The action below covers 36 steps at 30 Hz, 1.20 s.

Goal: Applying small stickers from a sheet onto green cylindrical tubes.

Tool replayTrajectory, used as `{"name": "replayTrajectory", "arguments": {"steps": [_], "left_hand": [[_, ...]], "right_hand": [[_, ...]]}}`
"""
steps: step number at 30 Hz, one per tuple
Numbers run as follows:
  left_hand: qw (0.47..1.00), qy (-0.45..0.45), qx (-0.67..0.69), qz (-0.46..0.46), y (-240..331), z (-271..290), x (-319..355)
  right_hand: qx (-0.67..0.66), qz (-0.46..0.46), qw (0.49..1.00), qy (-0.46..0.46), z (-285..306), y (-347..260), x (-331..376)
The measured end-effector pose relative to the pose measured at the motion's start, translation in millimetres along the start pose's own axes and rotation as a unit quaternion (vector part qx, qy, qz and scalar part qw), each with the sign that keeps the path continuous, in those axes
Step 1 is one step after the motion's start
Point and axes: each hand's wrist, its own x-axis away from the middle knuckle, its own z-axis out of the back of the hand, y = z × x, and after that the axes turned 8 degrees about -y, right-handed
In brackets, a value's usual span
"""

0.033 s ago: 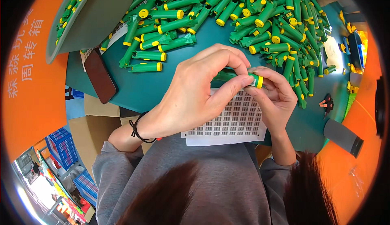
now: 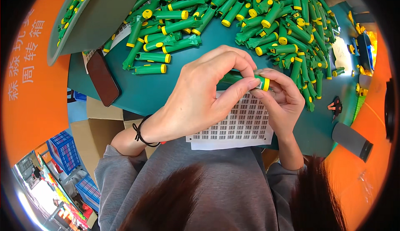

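I see one green tube [image 2: 263,81] held above the desk [image 2: 141,90] by its near edge, lying left to right. The left hand [image 2: 208,90] pinches its body, the right hand [image 2: 284,99] its yellow end [image 2: 267,84]; both are just as near. Below is a white sheet [image 2: 233,144]; a green pile [image 2: 273,16] lies farther off.

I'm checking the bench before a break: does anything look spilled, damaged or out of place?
Nothing looks clearly damaged or spilled; the green tubes lie jumbled. Slightly odd: the printed sheet, whose near end appears to overhang the table.
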Motion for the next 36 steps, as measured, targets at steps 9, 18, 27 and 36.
{"name": "replayTrajectory", "arguments": {"steps": [9, 18, 27, 36], "left_hand": [[1.0, 0.005, -0.011, -0.005, -1.6, -0.6, 0.0], [1.0, -0.011, -0.005, -0.01, -0.7, 2.3, 0.9], [1.0, -0.002, 0.001, -0.022, -0.9, 4.0, 2.7], [1.0, -0.006, -0.022, -0.013, -1.8, 1.8, 2.3]], "right_hand": [[-0.005, 0.001, 1.0, -0.004, -0.5, 1.2, 0.3], [-0.009, -0.027, 1.0, 0.013, -2.9, -2.1, 1.8], [-0.015, -0.042, 0.999, 0.017, -3.2, -1.5, 1.1], [-0.011, -0.05, 0.999, 0.007, -5.3, -5.6, 1.4]]}}
